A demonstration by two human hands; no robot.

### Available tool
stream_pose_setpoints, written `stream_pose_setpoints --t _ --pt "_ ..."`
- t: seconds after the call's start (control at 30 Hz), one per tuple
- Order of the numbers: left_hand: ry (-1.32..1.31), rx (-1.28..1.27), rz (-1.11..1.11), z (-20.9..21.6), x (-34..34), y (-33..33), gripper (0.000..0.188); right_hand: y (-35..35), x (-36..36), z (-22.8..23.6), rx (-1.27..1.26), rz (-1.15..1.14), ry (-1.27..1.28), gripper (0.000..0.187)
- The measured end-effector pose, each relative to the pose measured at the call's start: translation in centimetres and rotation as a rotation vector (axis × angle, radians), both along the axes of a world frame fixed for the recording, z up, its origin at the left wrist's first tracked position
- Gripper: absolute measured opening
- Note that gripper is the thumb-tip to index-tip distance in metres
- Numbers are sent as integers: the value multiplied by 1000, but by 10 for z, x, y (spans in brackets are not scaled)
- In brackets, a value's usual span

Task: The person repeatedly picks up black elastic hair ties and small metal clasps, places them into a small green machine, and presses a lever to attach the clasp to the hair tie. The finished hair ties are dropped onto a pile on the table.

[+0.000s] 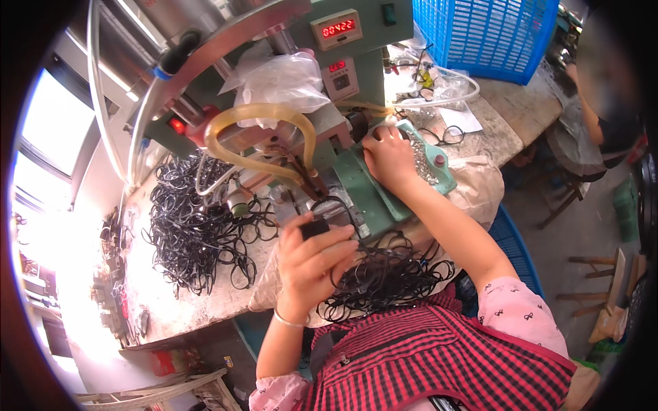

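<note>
My left hand [312, 264] is closed on a thin black cord loop [334, 201], which rises from the fingers below the press tooling [313, 185]. A dark wrap or piece [315, 227] shows at the fingers; I cannot tell which. My right hand [391, 157] has its fingers curled at the left side of a green tray [447, 179] holding many small metal pieces [423, 161]. Its fingertips are hidden, and so is anything between them. The green bench press [373, 79] stands in front of me, with a tan hose [260, 109] looping over its tooling.
A big tangle of black cord loops [195, 226] lies left of the press; a smaller heap [384, 277] rests by my apron. A blue plastic basket [483, 38] stands at the far right of the worktable [504, 123]. Another person's arm [586, 103] shows beyond, near a wooden stool [610, 281].
</note>
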State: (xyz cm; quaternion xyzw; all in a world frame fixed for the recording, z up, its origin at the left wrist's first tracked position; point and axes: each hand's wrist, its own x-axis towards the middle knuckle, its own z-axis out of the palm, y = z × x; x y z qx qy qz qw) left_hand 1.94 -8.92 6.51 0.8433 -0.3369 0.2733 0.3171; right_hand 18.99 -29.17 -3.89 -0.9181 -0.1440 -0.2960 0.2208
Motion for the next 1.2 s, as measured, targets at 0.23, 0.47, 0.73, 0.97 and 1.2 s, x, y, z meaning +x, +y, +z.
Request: stream_pose_setpoints --t 0.23,0.47,0.73,0.97,1.2 --pt "-23 -313 700 -53 -84 63 24 -52 -64 3 575 30 120 9" --pt "176 -189 798 -29 15 130 12 -26 -47 11 1279 212 361 17" --pt "265 347 694 -111 63 133 27 -58 -99 18 731 -20 172 10" --pt "171 394 756 -91 68 135 15 -49 -116 67 603 315 221 12" --pt "296 561 832 -111 74 172 16 32 -87 91 796 504 253 42"
